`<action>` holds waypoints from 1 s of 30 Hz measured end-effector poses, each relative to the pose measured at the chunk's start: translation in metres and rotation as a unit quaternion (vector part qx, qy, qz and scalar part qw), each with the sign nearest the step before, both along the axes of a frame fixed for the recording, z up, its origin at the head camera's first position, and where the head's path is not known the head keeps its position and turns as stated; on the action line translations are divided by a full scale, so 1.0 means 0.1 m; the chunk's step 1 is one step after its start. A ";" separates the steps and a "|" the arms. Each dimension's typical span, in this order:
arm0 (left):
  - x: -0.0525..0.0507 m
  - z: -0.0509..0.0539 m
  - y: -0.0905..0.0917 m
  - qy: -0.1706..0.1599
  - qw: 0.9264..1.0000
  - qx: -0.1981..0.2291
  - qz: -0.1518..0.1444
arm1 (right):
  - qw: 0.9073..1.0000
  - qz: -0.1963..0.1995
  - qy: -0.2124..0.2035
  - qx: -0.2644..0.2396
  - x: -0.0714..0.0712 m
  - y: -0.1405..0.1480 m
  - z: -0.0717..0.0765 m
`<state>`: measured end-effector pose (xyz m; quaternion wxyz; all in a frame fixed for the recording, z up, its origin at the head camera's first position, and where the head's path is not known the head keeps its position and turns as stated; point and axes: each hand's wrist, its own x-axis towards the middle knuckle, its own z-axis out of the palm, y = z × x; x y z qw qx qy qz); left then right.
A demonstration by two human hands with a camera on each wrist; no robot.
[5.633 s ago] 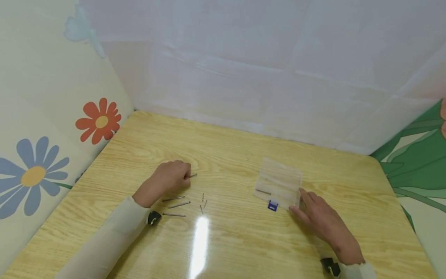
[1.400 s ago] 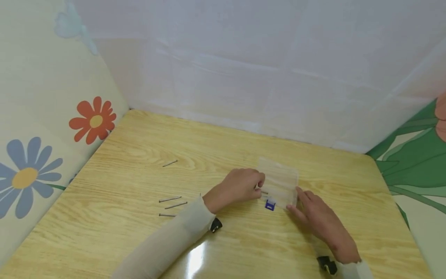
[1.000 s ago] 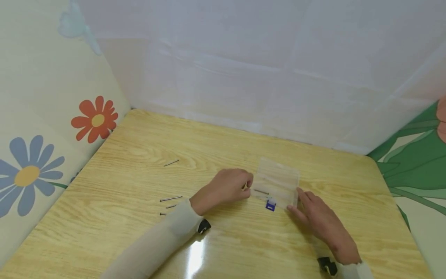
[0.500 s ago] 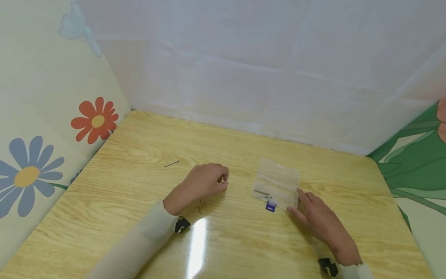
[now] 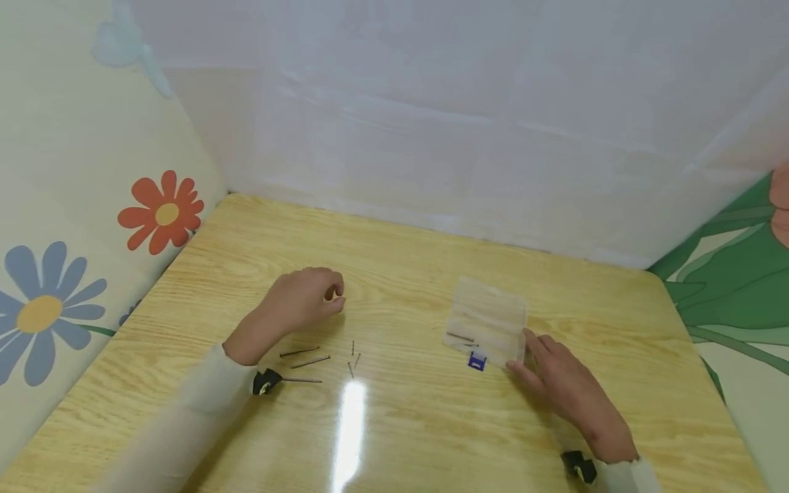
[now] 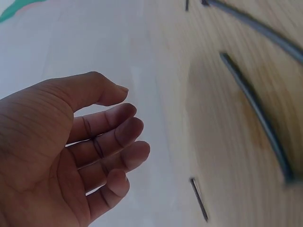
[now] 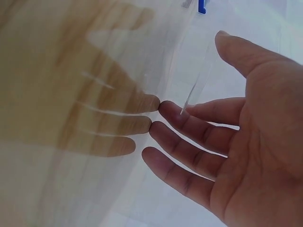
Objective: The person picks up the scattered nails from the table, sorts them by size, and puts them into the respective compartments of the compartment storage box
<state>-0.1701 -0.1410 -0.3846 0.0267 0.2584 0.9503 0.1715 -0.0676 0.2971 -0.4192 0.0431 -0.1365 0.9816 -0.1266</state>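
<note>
My left hand (image 5: 292, 305) hovers over the left of the table, fingers loosely curled and nothing between them. In the left wrist view a nail (image 6: 199, 199) lies on the tabletop beyond the fingers; the hand hides it in the head view. My right hand (image 5: 570, 390) touches the right side of a clear plastic box (image 5: 496, 301) with relaxed fingers, the thumb by its front corner. Inside the box are a longer nail (image 5: 460, 337) and a shorter one (image 5: 470, 345). A blue latch (image 5: 477, 361) sits at the box's front edge.
Several longer nails (image 5: 310, 361) lie below the left wrist, one partly behind the black wrist camera (image 5: 266, 381). To their right are small thin nails (image 5: 357, 359). The wooden table (image 5: 419, 424) meets a white sheet (image 5: 431, 137) at the back.
Earlier a nail showed at my left fingertips, and one nail lay in the box. The left hand went to the box, where a second nail now lies, then returned left. The right hand stayed.
</note>
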 end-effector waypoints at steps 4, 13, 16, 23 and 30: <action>-0.02 -0.03 -0.21 -0.006 1.000 -0.002 0.030 | 1.000 -0.002 0.001 -0.001 -0.01 0.00 0.00; -0.07 -0.04 -0.52 -0.013 0.996 -0.012 0.085 | 1.000 -0.010 -0.002 -0.012 -0.02 0.01 0.00; -0.08 -0.05 -0.58 -0.015 0.995 -0.014 0.094 | 1.000 -0.012 -0.006 -0.013 -0.02 0.01 0.00; -0.13 -0.10 -0.62 -0.032 0.994 -0.012 0.100 | 1.000 -0.008 -0.001 -0.016 0.00 0.01 0.00; -0.15 -0.18 -0.65 -0.044 0.993 0.010 0.107 | 1.000 -0.009 -0.004 -0.017 -0.01 0.02 -0.01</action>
